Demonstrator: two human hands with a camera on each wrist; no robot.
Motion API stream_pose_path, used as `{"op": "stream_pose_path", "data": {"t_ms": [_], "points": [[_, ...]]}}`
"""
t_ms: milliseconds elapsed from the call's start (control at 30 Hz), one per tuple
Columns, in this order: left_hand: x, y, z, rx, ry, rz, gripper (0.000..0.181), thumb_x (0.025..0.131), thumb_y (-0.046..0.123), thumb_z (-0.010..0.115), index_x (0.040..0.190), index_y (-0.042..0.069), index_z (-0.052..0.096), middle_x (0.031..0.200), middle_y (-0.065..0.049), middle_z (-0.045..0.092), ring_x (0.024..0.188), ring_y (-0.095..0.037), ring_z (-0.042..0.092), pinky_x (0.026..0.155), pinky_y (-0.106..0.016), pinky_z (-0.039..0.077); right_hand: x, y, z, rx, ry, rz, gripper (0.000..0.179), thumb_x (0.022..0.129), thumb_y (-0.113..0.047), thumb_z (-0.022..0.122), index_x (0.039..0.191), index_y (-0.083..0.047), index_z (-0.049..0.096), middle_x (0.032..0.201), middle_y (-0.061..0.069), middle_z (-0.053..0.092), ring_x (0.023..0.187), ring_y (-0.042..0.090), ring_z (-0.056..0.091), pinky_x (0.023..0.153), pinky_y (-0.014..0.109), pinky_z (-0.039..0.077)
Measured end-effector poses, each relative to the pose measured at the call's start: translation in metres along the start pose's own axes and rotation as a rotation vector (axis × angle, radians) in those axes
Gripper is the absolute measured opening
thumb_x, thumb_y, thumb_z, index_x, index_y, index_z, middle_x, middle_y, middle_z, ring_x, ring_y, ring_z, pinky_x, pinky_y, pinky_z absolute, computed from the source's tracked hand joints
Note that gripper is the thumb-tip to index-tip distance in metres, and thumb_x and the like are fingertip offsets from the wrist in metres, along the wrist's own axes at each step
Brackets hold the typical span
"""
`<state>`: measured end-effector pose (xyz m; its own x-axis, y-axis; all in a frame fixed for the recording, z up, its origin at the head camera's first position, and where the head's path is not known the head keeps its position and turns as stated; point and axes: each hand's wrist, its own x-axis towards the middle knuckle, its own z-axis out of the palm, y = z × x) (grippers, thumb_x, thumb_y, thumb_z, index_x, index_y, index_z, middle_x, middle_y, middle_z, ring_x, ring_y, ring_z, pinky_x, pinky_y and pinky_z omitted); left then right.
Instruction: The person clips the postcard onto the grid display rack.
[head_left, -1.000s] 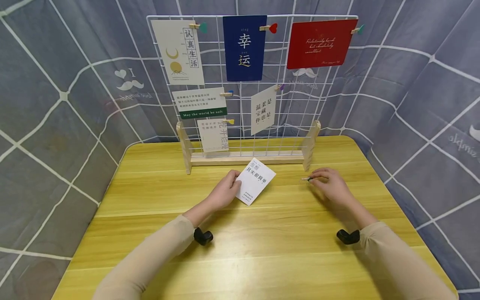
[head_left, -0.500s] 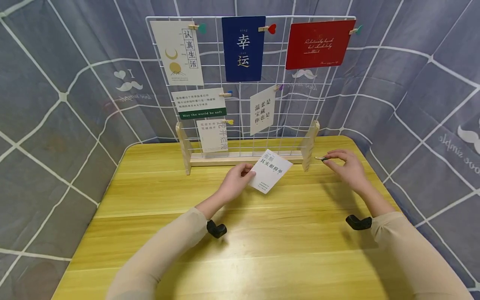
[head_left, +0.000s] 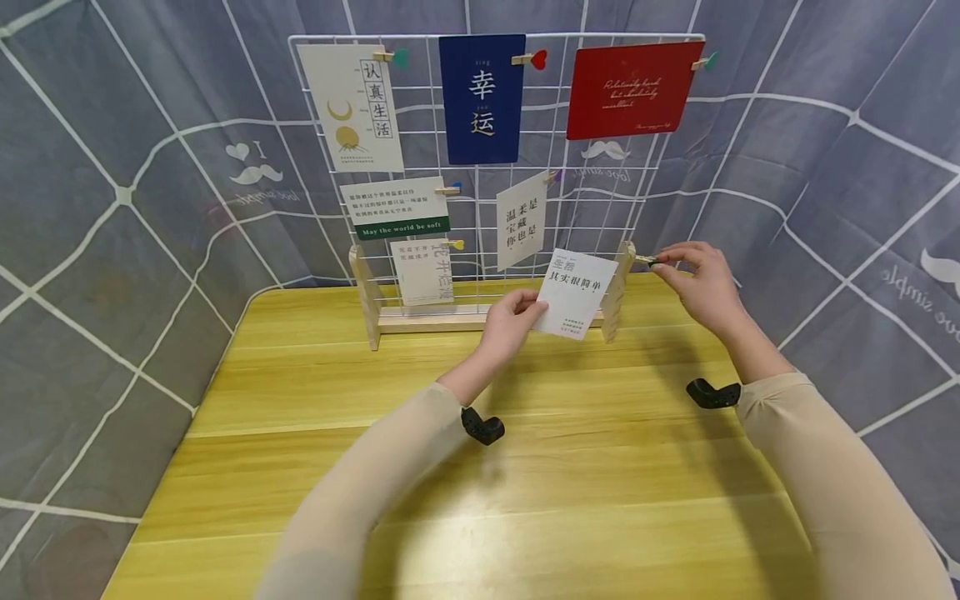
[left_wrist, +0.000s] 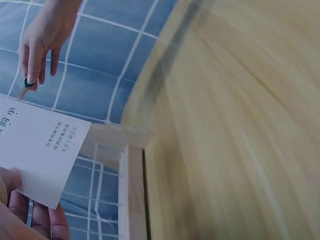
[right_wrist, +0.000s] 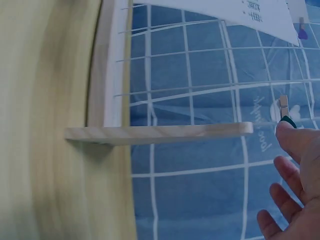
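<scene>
My left hand (head_left: 512, 327) pinches a white card (head_left: 576, 293) with dark lettering by its left edge, thumb in front. The card is held up before the lower right of a white wire grid rack (head_left: 480, 287), covering part of its wooden foot. Just right of that foot, my right hand (head_left: 701, 282) pinches a small wooden clothespin (right_wrist: 284, 106) with a dark green decoration between thumb and forefinger. In the right wrist view the other fingers are spread apart. Card and clothespin are a short way from each other.
Several cards hang on the grid by clothespins, among them a blue card (head_left: 482, 100), a red card (head_left: 630, 90) and a slanted white card (head_left: 522, 221). The rack stands near the back of a wooden table (head_left: 570, 467). A grey checked curtain (head_left: 825, 275) surrounds it.
The left hand has carried the white card up, rightward and toward the rack. The right hand has risen with the clothespin from low over the table to beside the rack's right foot.
</scene>
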<state>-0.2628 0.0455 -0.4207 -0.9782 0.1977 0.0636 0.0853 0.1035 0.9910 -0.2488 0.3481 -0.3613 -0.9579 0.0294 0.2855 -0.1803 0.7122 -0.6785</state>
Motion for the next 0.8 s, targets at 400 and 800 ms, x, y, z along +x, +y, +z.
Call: {"op": "stream_pose_path", "data": {"t_ms": [400, 800], "points": [[0.025, 0.022, 0.025, -0.050, 0.053, 0.035, 0.027, 0.103, 0.014, 0.063, 0.126, 0.003, 0.070, 0.109, -0.006, 0.070, 0.093, -0.013, 0.061, 0.078, -0.025, 0.051, 0.024, -0.011, -0.015, 0.023, 0.065, 0.030, 0.042, 0.105, -0.033, 0.059, 0.123, 0.004, 0.066, 0.143, 0.018, 0.045, 0.136, 0.038, 0.037, 0.113, 0.057, 0.031], [0.046, 0.041, 0.044, -0.098, 0.098, 0.046, 0.028, 0.104, 0.013, 0.062, 0.128, 0.003, 0.069, 0.108, -0.005, 0.068, 0.094, -0.011, 0.060, 0.081, -0.024, 0.051, 0.037, -0.015, -0.026, 0.002, 0.138, 0.067, 0.043, 0.104, -0.035, 0.059, 0.125, 0.002, 0.068, 0.142, 0.013, 0.041, 0.134, 0.030, 0.032, 0.111, 0.046, 0.032]]}}
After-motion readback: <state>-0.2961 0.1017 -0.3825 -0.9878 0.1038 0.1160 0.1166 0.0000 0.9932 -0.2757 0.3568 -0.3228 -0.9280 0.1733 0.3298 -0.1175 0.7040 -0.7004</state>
